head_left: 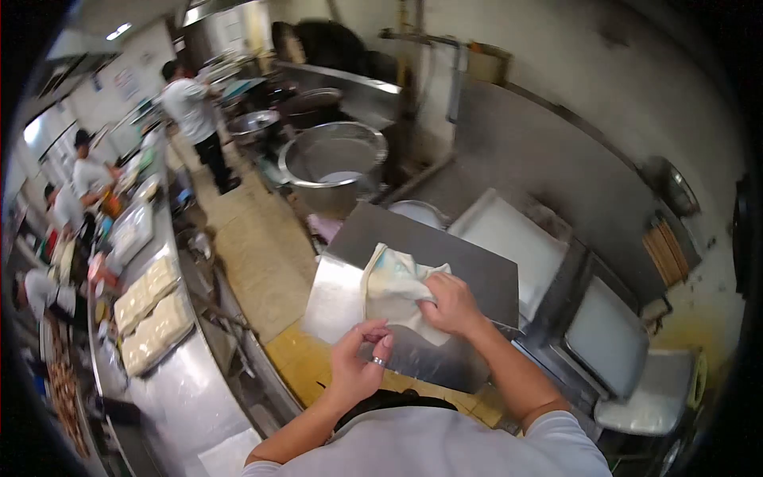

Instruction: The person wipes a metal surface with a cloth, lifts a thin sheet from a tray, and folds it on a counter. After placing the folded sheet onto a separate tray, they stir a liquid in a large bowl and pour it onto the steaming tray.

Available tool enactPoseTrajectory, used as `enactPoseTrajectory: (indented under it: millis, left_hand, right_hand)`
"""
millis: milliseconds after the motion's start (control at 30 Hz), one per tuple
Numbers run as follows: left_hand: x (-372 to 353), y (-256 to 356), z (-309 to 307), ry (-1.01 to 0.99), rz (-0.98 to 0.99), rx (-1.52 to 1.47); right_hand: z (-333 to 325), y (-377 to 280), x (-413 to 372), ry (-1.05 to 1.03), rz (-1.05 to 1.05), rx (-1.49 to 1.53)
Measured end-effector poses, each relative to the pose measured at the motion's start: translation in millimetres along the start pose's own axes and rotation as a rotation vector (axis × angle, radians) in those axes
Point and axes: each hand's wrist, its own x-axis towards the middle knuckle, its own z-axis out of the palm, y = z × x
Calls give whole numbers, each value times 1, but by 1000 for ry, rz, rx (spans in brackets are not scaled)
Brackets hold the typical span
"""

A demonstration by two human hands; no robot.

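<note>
A pale, damp-looking cloth [401, 290] lies bunched on a metal box-like surface [469, 278] in front of me, with a bluish-yellow patch near its top. My right hand [451, 304] is closed round the cloth's right side and presses it against the metal. Just left of the cloth's lower edge, my left hand [362, 358] hovers with loosely curled fingers, the thumb a little apart from them. A ring shows on that hand, and I see nothing in it.
A steel counter [187, 397] with wrapped pale blocks [151, 318] runs along the left. A large steel pot [334, 163] stands ahead. White trays [608, 334] are at the right. One person [191, 115] stands beyond the aisle; several others work at the far left.
</note>
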Motion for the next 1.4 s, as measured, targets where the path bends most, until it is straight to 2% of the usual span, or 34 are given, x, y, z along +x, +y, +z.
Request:
enactPoseTrajectory:
  millis: [133,267,333,433,600,667,767,1000,1400]
  left_hand:
    - [19,-4,60,-229,-40,-4]
    - [38,-25,107,-361,-70,-26]
    - [52,-34,127,-402,-106,-24]
    - [80,-54,151,-487,-143,-20]
    - [129,-99,181,-549,-182,-74]
    - [155,-111,187,-569,-198,-106]
    - [191,-132,189,-561,-182,-70]
    - [252,-181,186,-551,-259,-79]
    - [290,-213,192,-560,-262,-29]
  right_hand:
    - [-47,68,-60,74,292,-156]
    - [-83,119,-107,164,620,-288]
    - [-99,141,-120,267,721,-318]
    - [-120,157,-118,445,832,-386]
    - [-139,218,-91,564,1082,-409]
    - [-146,241,-68,599,1150,-390]
    - [-149,277,-32,514,1238,-344]
    - [-114,353,28,589,1392,-422]
    - [-82,405,52,546,1444,-462]
